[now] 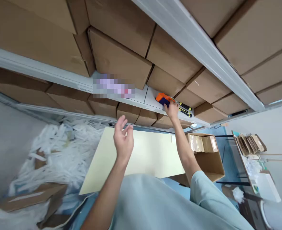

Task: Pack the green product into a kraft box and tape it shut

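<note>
My right hand (172,110) reaches to the shelf board (152,96) with its fingers closed on an orange and dark blue object (163,98); its exact kind I cannot make out. Just beyond that hand, to its right, lie black and yellow tool handles (186,108), which look like those of pliers; their heads are hidden. My left hand (123,137) is raised over a pale yellow board (150,153), fingers apart and curved, holding nothing.
Cardboard boxes (122,57) fill the shelves above and below. A pixelated patch covers part of the shelf. White paper strips (66,153) are heaped at left. An open carton (209,163) stands at right, near a side table (245,159) with stacked cardboard.
</note>
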Action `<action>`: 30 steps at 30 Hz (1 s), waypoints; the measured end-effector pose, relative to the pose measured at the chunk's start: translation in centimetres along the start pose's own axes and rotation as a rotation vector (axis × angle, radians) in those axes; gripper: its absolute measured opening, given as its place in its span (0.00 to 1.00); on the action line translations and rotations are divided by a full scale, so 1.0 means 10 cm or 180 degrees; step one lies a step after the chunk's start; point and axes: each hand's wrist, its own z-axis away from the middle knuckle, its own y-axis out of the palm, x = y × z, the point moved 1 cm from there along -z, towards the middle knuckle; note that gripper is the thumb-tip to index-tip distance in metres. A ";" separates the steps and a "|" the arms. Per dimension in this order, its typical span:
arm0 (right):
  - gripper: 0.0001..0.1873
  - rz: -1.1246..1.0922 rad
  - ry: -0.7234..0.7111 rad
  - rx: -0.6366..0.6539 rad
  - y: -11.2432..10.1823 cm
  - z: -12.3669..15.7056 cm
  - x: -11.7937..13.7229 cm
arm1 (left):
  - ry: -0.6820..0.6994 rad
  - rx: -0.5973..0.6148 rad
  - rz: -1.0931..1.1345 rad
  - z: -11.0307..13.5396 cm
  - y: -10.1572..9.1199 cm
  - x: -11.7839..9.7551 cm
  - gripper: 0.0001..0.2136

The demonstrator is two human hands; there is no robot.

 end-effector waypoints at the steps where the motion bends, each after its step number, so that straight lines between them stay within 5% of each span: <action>1: 0.27 -0.0018 -0.0081 0.0125 -0.04 -0.02 -0.01 | -0.0016 0.0145 0.0005 0.05 0.06 0.00 0.27; 6: 0.22 -0.1323 -0.0079 0.0046 -0.18 0.39 0.02 | -0.0401 0.0960 0.0074 0.33 0.24 0.05 0.26; 10: 0.29 -0.3943 0.0033 0.0481 -0.15 1.42 -0.01 | -0.0764 0.1182 0.0063 0.63 0.25 0.06 0.32; 13: 0.31 -0.5039 0.0414 0.1184 -0.08 2.18 -0.12 | -0.0709 0.1353 0.0107 0.88 0.24 0.02 0.36; 16: 0.29 -0.5280 0.0899 0.1336 0.00 2.65 -0.31 | -0.0696 0.1495 -0.0004 1.14 0.22 0.02 0.35; 21: 0.29 -0.5593 0.1048 0.1284 0.21 2.97 -0.77 | -0.0845 0.1442 -0.0351 1.55 0.32 0.19 0.36; 30: 0.36 -0.5844 0.1660 0.0650 0.69 3.45 -1.72 | -0.0341 0.1321 -0.2195 2.33 1.02 0.61 0.22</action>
